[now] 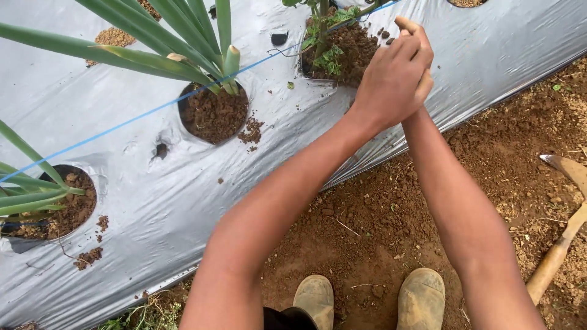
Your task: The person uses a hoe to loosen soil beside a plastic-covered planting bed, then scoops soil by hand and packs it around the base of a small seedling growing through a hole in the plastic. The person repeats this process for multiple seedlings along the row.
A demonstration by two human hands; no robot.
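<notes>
The fingers of the left hand are curled together, the thumb side raised, with small dark crumbs of soil beside the fingertips. Whether they pinch anything cannot be told. The right hand lies almost wholly hidden behind the left one; only its edge shows, and the state of its fingers cannot be told. Both hands are pressed close together just right of the small leafy plant, which stands upright in a soil-filled hole in the silver plastic sheet.

A thin blue string runs slantwise across the sheet, passing the plant's stem and going on to the left. Left of the plant, a second hole holds a clump of long green onion leaves, with spilled soil at its rim. Farther left of the plant, near the sheet's lower left, a third hole holds more long leaves.

Below the plant, past the edge of the sheet, lies bare brown earth. Two muddy boots stand on it, and a tool with a wooden handle lies on the ground at the far right.
</notes>
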